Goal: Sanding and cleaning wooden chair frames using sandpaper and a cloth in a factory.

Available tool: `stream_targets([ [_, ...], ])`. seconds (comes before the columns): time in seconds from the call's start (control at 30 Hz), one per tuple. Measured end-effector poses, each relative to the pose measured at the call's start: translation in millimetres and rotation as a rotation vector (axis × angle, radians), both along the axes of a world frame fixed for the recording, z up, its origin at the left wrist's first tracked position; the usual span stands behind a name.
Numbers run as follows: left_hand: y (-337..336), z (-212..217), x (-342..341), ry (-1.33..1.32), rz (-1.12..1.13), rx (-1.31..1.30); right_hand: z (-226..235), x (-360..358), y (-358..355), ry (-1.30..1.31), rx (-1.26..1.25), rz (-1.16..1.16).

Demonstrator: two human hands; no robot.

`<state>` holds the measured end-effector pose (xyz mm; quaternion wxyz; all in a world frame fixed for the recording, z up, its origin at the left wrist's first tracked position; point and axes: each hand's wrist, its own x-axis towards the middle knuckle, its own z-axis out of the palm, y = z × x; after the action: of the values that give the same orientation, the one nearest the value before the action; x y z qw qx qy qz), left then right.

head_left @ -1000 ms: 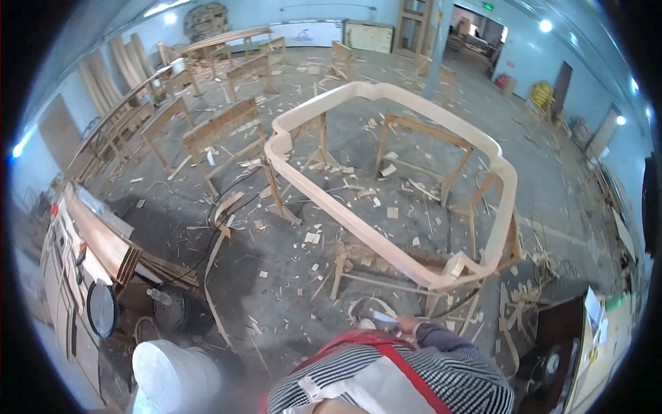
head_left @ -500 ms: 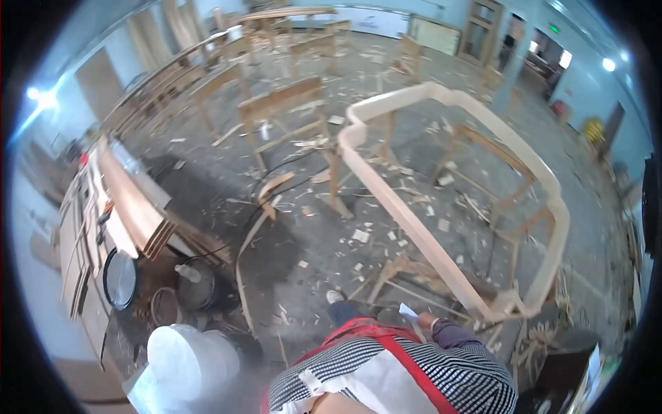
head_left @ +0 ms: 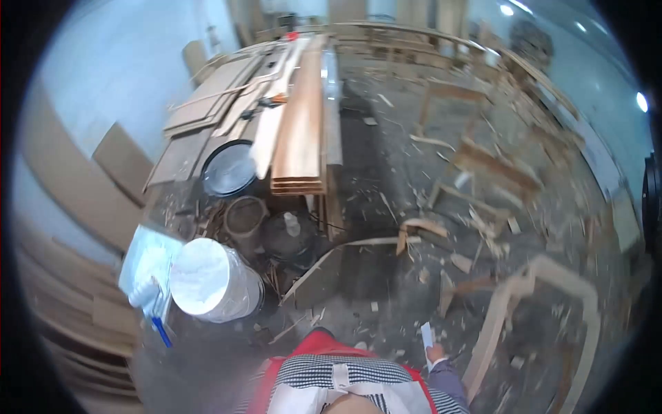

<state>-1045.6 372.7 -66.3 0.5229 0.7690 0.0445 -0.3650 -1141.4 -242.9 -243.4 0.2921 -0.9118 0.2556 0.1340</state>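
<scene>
My right hand (head_left: 436, 354) is closed on a small white flat piece (head_left: 427, 335), stiff like a folded sheet or thin strip; its exact kind does not show. The hand is low at the right of my body, its sleeve purple-grey. To the right of it stands a large pale wooden frame (head_left: 594, 324) with stepped corners, apart from the hand and blurred. My left hand is out of view.
At left stand a white bucket (head_left: 231, 303), a blue-handled tool (head_left: 162, 332) and a black-rimmed round pan (head_left: 229, 169). Stacked planks (head_left: 298, 138) lie on a bench beyond. Wooden trestles (head_left: 500, 169) and offcuts cover the floor at right.
My view has swung left: the planks and bucket have come to the middle, while the wooden frame has slid to the lower right. The white piece stays in my right hand.
</scene>
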Motion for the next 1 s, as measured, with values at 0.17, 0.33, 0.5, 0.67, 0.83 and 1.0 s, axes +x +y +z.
stream_targets([
  [0.17, 13.2, -16.8, 26.1, 0.027, 0.123, -0.041, 18.6, 120.5, 20.4, 0.168, -0.080, 0.183],
  [0.33, 27.4, -33.1, 96.3, 0.008, 0.171, -0.107, 27.1, 219.1, 109.6, 0.145, 0.245, 0.351],
  [0.5, 29.1, -46.5, 157.0, -0.007, 0.270, -0.138, 30.4, 290.5, 155.6, 0.231, 0.412, 0.432],
  [0.67, 33.4, -88.1, 185.9, -0.079, 0.247, -0.055, 7.3, 329.0, 98.0, 0.334, 0.347, 0.364],
  [0.83, 5.1, -142.4, 189.0, -0.136, 0.379, -0.027, -41.3, 363.0, 0.1, 0.358, 0.105, 0.523],
  [1.0, -46.6, -147.8, 219.9, 0.013, 0.511, 0.011, -36.5, 438.7, -58.2, 0.372, 0.009, 0.446],
])
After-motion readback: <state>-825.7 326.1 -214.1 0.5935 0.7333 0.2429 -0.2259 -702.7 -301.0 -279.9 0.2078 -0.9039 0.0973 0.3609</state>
